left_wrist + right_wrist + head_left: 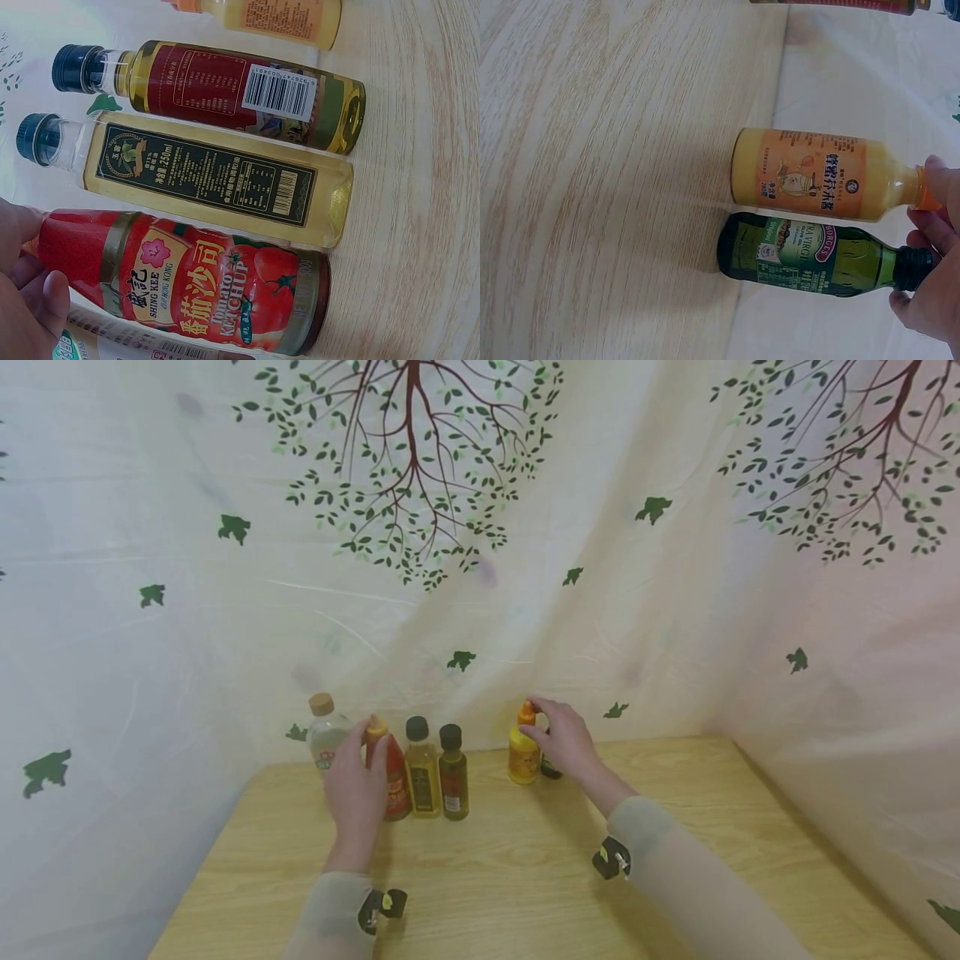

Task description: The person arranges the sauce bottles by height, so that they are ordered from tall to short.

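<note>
My left hand [356, 785] is round the upper part of a red tomato ketchup bottle [217, 281] with a yellow cap. Right of it stand a pale oil bottle [422, 777] and a darker-labelled oil bottle [453, 781], both with dark caps. A clear bottle [322, 731] with a tan cap is partly hidden behind the left hand. My right hand [566, 739] grips a yellow honey mustard bottle [810, 174] by its orange cap. Beside the mustard is a green olive oil bottle [810, 255], its black cap among the same hand's fingers; in the head view the hand mostly covers it.
The bottles stand along the back of a light wooden table [510, 877]. A pale sheet [525, 618] printed with trees and leaves hangs behind and at both sides. A gap separates the left group of bottles from the right pair.
</note>
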`<state>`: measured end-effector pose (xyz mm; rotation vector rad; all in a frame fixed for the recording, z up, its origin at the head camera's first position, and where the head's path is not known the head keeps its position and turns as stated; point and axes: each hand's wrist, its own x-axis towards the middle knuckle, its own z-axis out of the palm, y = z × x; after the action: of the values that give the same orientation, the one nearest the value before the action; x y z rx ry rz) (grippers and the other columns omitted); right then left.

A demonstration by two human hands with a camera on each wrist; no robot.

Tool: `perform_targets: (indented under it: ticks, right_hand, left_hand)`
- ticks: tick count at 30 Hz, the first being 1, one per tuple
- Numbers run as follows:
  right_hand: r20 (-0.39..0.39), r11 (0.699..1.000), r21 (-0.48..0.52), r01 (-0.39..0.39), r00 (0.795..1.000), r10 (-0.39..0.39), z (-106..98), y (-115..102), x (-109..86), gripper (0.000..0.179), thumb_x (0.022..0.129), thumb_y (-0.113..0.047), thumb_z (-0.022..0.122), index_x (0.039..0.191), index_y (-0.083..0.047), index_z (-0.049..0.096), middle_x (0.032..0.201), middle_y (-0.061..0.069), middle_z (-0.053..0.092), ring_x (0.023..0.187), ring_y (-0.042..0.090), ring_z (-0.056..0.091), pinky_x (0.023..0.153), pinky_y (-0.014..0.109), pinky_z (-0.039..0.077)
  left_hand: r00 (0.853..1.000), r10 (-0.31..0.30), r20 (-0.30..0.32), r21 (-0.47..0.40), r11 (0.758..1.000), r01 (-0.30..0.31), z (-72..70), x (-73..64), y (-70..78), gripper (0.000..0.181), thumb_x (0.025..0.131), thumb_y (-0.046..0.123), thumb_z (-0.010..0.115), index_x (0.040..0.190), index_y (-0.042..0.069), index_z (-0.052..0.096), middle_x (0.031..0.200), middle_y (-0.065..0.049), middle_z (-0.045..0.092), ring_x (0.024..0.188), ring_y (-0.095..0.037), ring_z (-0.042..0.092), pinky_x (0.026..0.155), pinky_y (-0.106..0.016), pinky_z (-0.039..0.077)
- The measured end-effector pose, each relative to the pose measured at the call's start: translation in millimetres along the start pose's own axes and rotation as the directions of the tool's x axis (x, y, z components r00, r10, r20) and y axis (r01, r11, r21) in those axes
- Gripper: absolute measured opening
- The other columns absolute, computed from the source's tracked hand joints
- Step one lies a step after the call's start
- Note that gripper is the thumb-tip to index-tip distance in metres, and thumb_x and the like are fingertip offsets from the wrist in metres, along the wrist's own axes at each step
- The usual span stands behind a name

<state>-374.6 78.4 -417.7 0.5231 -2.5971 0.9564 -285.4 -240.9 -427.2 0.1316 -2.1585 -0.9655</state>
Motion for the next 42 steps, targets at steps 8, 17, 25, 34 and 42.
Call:
perform_targets:
  ticks: [8,17,25,34,42]
  right_hand:
    - [-0.006,1.000,-0.009,0.001,1.000,-0.001,1.7,1.6,1.1,0.057,0.105,-0.019,0.079,0.155,0.000,0.059,0.141,0.017,0.071,0.138,0.042,0.060,0.117,0.060,0.047]
    - [-0.009,1.000,-0.026,0.006,1.000,-0.007,2.8,1.4,1.9,0.050,0.106,-0.019,0.078,0.149,0.001,0.063,0.139,0.018,0.072,0.136,0.041,0.060,0.118,0.060,0.047]
    - [-0.005,0.999,-0.044,0.003,1.000,-0.003,2.6,-0.6,2.4,0.045,0.106,-0.019,0.078,0.143,0.003,0.066,0.137,0.019,0.072,0.136,0.042,0.060,0.119,0.061,0.045]
    - [-0.017,0.999,-0.051,0.006,1.000,-0.006,3.5,-0.5,4.0,0.043,0.104,-0.018,0.080,0.139,0.004,0.068,0.134,0.020,0.074,0.133,0.044,0.061,0.118,0.063,0.044]
    - [-0.041,0.998,-0.057,0.019,0.999,-0.021,5.1,0.6,3.6,0.037,0.103,-0.017,0.082,0.133,0.002,0.071,0.129,0.018,0.076,0.129,0.042,0.062,0.115,0.061,0.046]
  left_hand:
    - [1.000,0.000,-0.002,0.005,1.000,0.000,-0.5,-0.3,-0.2,0.040,0.110,0.019,0.071,0.147,0.005,0.064,0.135,-0.023,0.073,0.126,-0.045,0.068,0.105,-0.065,0.054]
    - [1.000,0.004,-0.005,-0.008,1.000,-0.005,-1.5,-1.0,1.3,0.039,0.110,0.017,0.071,0.146,0.004,0.065,0.135,-0.022,0.073,0.127,-0.045,0.068,0.106,-0.066,0.053]
    - [1.000,0.004,-0.005,-0.006,1.000,-0.004,-1.4,-0.2,0.2,0.039,0.110,0.019,0.071,0.147,0.005,0.065,0.136,-0.022,0.073,0.126,-0.045,0.068,0.106,-0.065,0.053]
    - [1.000,0.008,-0.011,-0.007,1.000,-0.008,-0.3,0.5,-0.4,0.039,0.109,0.018,0.072,0.145,0.004,0.065,0.136,-0.022,0.073,0.127,-0.045,0.068,0.107,-0.064,0.053]
    - [1.000,0.007,-0.009,0.002,1.000,-0.007,-0.1,0.8,-0.7,0.041,0.109,0.020,0.073,0.146,0.005,0.065,0.136,-0.022,0.073,0.126,-0.045,0.068,0.105,-0.064,0.054]
